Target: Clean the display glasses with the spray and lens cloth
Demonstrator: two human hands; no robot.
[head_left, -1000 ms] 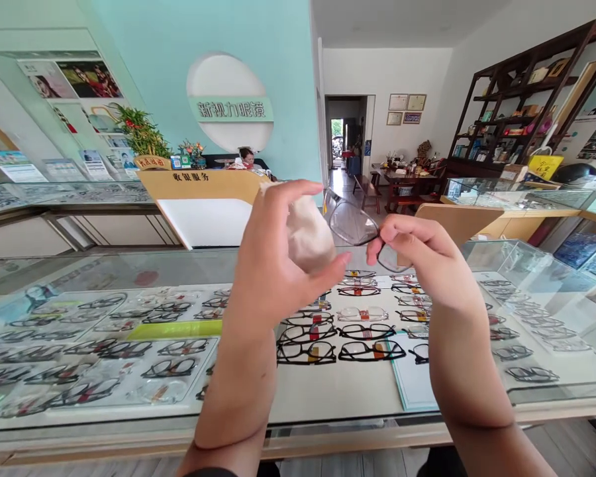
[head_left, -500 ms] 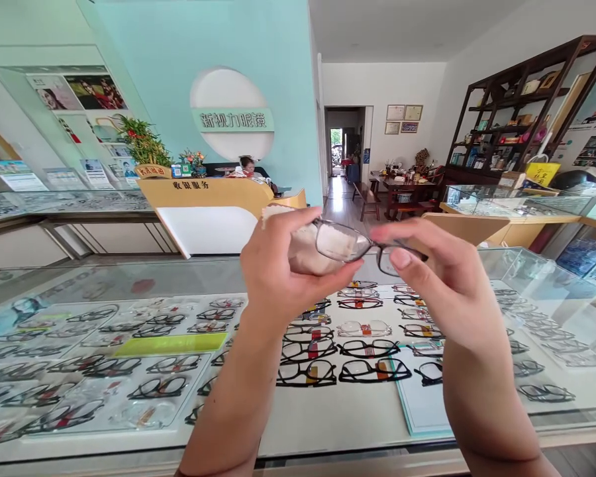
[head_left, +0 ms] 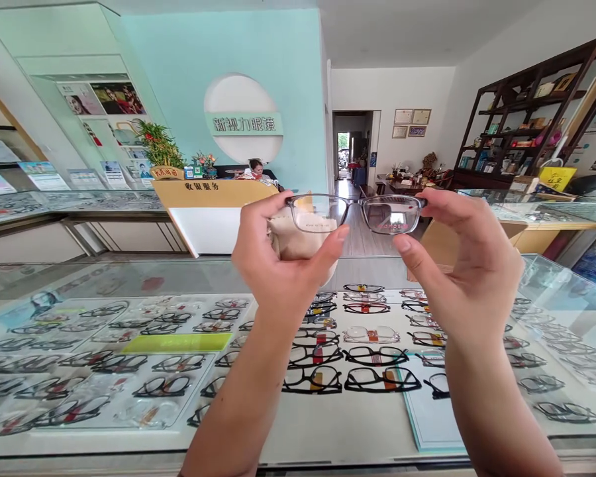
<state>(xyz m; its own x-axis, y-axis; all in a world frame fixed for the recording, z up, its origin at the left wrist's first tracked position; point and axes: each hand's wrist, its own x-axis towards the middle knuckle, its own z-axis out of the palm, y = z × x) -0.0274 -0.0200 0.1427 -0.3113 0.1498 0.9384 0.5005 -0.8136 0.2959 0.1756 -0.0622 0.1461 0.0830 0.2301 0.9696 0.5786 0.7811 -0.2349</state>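
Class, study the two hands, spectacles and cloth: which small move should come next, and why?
Probably, the left hand should press the cloth against the nearer lens: the cloth sits in its palm, showing through that lens, while the right hand holds the other end of the spectacles.

Glossy plastic-looking glasses [head_left: 377,213], matt cloth [head_left: 295,244]
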